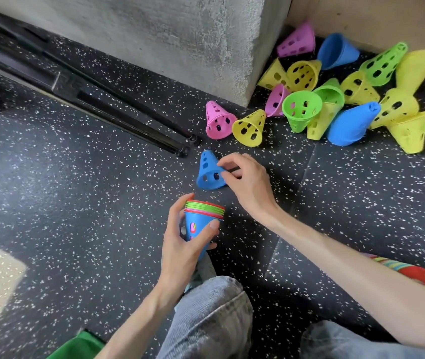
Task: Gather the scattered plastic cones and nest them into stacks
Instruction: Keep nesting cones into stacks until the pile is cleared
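A stack of nested cones (201,216), blue on the outside with green, pink and red rims showing, is held wide end up by my left hand (182,244), whose fingers curl round it. Just beyond it a single blue cone (207,172) with holes lies on the floor, tip pointing away. My right hand (250,185) pinches its right side between thumb and fingertips. Farther off lie a pink cone (217,123) and a yellow cone (250,128). Behind them, at the upper right, is a heap of several yellow, green, blue and pink cones (348,99).
A concrete pillar (180,35) stands at the back, its corner next to the heap. Black poles (102,104) lie diagonally across the speckled rubber floor on the left. My jeans-clad knees (214,320) are at the bottom. A red and striped object (418,275) lies at the right edge.
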